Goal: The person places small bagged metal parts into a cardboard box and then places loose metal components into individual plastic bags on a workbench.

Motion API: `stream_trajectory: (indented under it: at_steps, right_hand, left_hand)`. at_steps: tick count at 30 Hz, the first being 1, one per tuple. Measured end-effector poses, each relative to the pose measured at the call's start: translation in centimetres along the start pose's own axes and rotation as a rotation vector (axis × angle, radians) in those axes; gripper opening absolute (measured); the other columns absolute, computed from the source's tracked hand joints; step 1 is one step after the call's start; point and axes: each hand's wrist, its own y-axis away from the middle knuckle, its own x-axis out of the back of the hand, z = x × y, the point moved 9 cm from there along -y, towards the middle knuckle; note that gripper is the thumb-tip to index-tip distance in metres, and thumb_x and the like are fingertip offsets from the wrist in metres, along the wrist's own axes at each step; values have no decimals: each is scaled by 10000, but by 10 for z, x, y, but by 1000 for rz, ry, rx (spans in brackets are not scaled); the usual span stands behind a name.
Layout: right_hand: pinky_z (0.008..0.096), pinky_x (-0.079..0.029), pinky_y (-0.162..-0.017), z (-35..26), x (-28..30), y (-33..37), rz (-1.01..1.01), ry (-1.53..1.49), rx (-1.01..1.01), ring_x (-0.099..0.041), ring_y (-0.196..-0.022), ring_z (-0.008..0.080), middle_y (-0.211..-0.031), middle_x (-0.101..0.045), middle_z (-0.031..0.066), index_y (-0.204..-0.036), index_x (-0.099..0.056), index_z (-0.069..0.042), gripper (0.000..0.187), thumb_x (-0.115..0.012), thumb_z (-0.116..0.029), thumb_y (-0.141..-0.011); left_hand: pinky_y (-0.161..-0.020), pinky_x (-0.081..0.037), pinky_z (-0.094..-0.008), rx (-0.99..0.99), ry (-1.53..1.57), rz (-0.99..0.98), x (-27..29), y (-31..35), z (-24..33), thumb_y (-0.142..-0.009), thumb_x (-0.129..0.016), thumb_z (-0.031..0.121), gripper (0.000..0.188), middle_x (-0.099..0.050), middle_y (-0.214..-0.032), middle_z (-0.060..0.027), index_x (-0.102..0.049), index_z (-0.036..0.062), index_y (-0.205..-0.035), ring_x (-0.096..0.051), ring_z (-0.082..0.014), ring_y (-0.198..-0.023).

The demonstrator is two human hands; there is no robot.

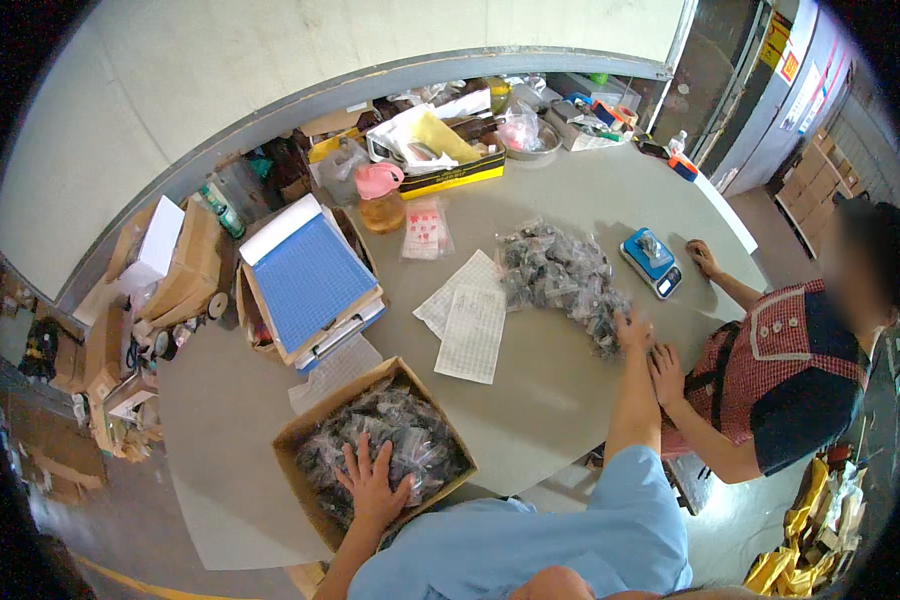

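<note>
Small clear plastic bags with dark pieces inside (390, 430) fill an open cardboard box (457, 428) at the table's near edge. My left hand (375, 485) rests on top of these bags, its fingers spread. Farther right, my right hand (634, 332) reaches the near right end of a pile of similar bags (555, 265) lying on the table. Its fingers are blurred against the bags, so I cannot tell whether it grips one. A blue scale (660, 278) carries one small bag (650, 248) to the right of the pile.
A co-worker (760, 380) stands at the right, one hand beside my right forearm, the other near the scale. Paper sheets (473, 335) lie mid-table. A blue clipboard (310, 280), a pink-lidded jug (381, 200) and a black-and-yellow box (450, 175) stand farther back.
</note>
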Motion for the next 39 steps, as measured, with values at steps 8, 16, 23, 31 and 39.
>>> stream_trajectory:
  at_steps: [8,16,23,31,39]
  right_hand:
    - [496,-199,-1068,-68,-34,119,-216,34,218,-261,-1283,409,-1422,-292,172,-1321,-414,-135,803,-642,-605,-711]
    - [389,-457,-727,-104,-71,231,-273,-513,525,-524,-915,272,-1102,-523,93,-1167,-471,-124,416,-675,-174,-807]
    - [406,-508,-658,-96,-63,227,-693,-1499,-205,-582,-886,237,-1079,-556,61,-1155,-463,-152,239,-518,-178,-925]
    - [518,-504,-817,-138,-25,249,-1147,-1901,-201,-529,-1122,292,-1285,-509,119,-1295,-446,-170,430,-398,-423,-951]
    - [460,-325,-1019,-256,40,360,-1712,-1431,440,-328,-1310,286,-1474,-269,124,-1378,-352,-55,765,-445,-618,-869]
  left_hand:
    - [-934,-19,-755,10,37,75,-8,-4,-7,-748,-648,463,674,-166,-1506,-138,-414,228,-1335,-140,-414,-1364]
    - [-955,-15,-734,-1,86,36,2,-6,0,-750,-657,438,645,-180,-1500,-131,-438,206,-1311,-170,-404,-1357]
    - [-985,-29,-714,-5,110,14,10,2,-4,-760,-657,436,632,-173,-1497,-122,-444,189,-1302,-191,-372,-1357]
    - [-989,-10,-700,-37,94,50,0,4,-12,-801,-597,486,651,-159,-1499,-137,-388,194,-1343,-182,-369,-1360]
    - [-1012,-11,-657,-409,295,627,42,26,-4,-807,-556,541,681,-133,-1487,-234,-374,191,-1362,-113,-443,-1361]
